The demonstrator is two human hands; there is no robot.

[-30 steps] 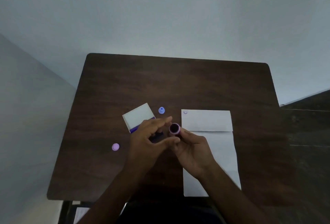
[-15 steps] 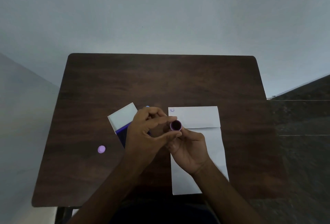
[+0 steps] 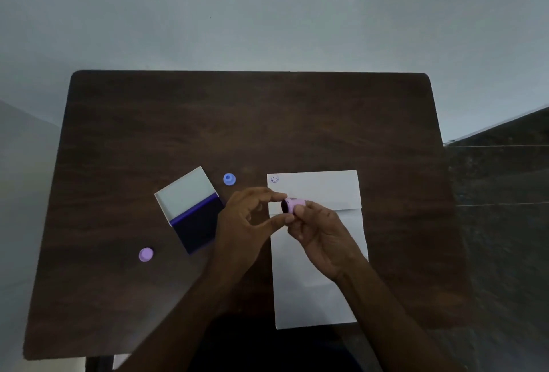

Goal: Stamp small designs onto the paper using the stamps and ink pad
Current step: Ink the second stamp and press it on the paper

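Note:
My right hand (image 3: pixel 323 235) grips a small pink stamp (image 3: pixel 294 204) on its side, dark face pointing left, just above the white paper (image 3: pixel 318 297). My left hand (image 3: pixel 246 223) meets it from the left, index fingertip and thumb pinching the stamp's dark end. A small smiley print (image 3: pixel 274 178) sits in the paper's far left corner. The ink pad (image 3: pixel 197 227) lies open to the left of my hands, its white lid (image 3: pixel 184 193) hinged back.
A blue stamp (image 3: pixel 229 179) stands between the ink pad and the paper. A purple cap (image 3: pixel 146 254) lies near the left front of the dark wooden table (image 3: pixel 237 122). A pale wall runs behind the table, and dark flooring lies to the right.
The stamp has turned from face up to lying sideways with its face to the left. Both hands have shifted right, off the ink pad and over the paper's left edge.

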